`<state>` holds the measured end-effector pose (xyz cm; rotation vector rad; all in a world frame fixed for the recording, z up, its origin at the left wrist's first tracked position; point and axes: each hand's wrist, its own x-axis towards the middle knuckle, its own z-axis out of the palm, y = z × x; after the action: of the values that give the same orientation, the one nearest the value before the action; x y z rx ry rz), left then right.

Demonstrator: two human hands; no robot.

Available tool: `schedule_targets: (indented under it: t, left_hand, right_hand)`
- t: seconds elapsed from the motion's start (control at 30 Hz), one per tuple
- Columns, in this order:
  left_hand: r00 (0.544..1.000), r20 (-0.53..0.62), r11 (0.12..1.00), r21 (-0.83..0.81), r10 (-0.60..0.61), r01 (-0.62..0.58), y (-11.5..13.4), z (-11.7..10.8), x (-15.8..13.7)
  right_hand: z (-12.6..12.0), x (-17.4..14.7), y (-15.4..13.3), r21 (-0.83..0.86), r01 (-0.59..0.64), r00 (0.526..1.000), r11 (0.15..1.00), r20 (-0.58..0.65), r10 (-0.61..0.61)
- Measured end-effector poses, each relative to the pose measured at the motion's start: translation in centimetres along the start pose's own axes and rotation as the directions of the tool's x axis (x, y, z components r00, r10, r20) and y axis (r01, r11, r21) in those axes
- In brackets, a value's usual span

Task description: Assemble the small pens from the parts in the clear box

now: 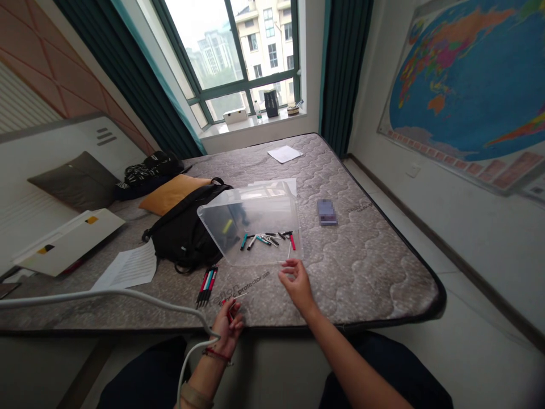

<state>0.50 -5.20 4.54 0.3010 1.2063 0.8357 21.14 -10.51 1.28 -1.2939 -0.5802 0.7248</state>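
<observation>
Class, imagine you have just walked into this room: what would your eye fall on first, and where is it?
Probably the big, colourful world map on the wall at the right, then the bright window at top centre. Next comes the clear plastic box with scattered pen pieces, mid-picture on the grey mattress. Nearer the viewer, the left hand holds something red.

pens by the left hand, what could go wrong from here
The neat row of pens lies close to the left hand, so a sweep might scatter it. The red pen in that hand is near the edge of the mattress and could drop off. The white cable appears to cross the left wrist and might snag.
</observation>
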Motion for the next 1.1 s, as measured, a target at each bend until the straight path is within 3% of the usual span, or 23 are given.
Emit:
schedule_targets:
  t: [0.1,0.17,0.23,0.37,0.43,0.5,0.6,0.7,0.8,0.97,1.1]
  left_hand:
    - [1.0,-0.007,1.0,0.018,0.002,-0.002,-0.4,0.0,0.0]
    - [1.0,-0.015,0.999,0.049,0.008,-0.007,-0.9,0.3,-0.1]
    - [1.0,-0.007,0.997,0.079,0.01,-0.01,-1.4,0.6,-0.2]
    - [0.998,0.062,0.994,0.106,0.004,-0.011,-2.2,1.3,-0.5]
    - [0.996,0.086,0.995,0.103,-0.009,0.0,-2.5,1.6,-0.5]
    - [0.993,0.111,0.995,0.092,-0.037,0.027,-2.8,1.7,-0.6]
    - [0.973,0.202,0.993,0.057,-0.113,0.104,-3.4,1.8,-1.1]
    - [0.924,0.325,0.978,0.023,-0.202,0.205,-4.0,2.1,-2.0]
    - [0.894,0.371,0.965,0.027,-0.251,0.26,-4.6,2.3,-2.5]
    - [0.937,0.266,0.972,0.13,-0.226,0.197,-4.8,1.6,-1.7]
    - [0.986,0.153,0.987,0.153,-0.068,0.044,-3.7,0.7,-0.9]
  right_hand:
    - [-0.7,0.9,-0.3,-0.006,-0.019,0.997,1.0,-0.08,0.018]
    - [-0.5,0.7,0.1,-0.003,-0.067,0.998,0.998,0.007,0.067]
    - [0.1,-0.1,0.5,-0.006,-0.101,0.98,0.995,0.173,0.101]
    - [1.2,-1.8,0.4,-0.027,-0.155,0.839,0.988,0.524,0.146]
    - [1.3,-2.2,0.0,-0.008,-0.162,0.788,0.987,0.601,0.134]
    - [1.3,-2.5,-0.4,0.009,-0.159,0.769,0.987,0.628,0.118]
    - [1.5,-2.7,-0.6,0.049,-0.183,0.78,0.982,0.616,0.115]
    - [2.0,-3.0,-0.7,0.118,-0.246,0.801,0.962,0.584,0.133]
    - [2.3,-3.2,-0.7,0.144,-0.292,0.805,0.946,0.572,0.161]
    - [2.0,-2.4,-0.5,0.187,-0.266,0.9,0.946,0.399,0.175]
    - [1.5,-1.8,-0.5,0.208,-0.305,0.883,0.929,0.427,0.195]
